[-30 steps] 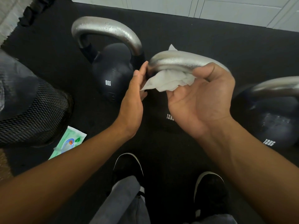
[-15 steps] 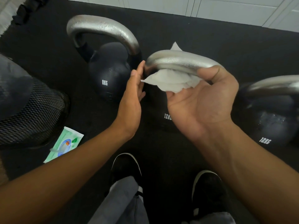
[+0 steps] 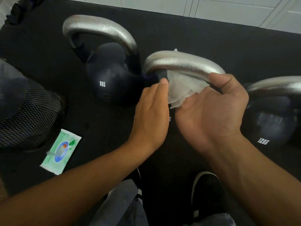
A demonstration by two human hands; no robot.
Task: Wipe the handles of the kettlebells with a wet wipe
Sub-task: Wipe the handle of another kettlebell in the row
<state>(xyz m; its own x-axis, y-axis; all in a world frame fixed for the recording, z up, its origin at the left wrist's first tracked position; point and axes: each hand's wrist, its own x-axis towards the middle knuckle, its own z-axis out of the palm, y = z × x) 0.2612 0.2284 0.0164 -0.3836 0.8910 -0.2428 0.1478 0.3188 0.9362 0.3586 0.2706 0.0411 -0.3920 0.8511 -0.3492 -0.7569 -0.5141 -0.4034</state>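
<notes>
Right hand [image 3: 210,111] palm-up, thumb over middle kettlebell handle [image 3: 182,62], pressing white wet wipe [image 3: 182,88] against handle underside; left hand [image 3: 151,111] fingers straight, tips touching wipe edge; 8KG kettlebell [image 3: 110,79] just left, 12KG kettlebell [image 3: 268,124] right, on black floor [image 3: 211,38]

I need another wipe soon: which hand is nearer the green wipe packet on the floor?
Left. The left hand is by the middle kettlebell, up and right of the wipe packet; the right hand, holding the wet wipe, is farther right.
</notes>
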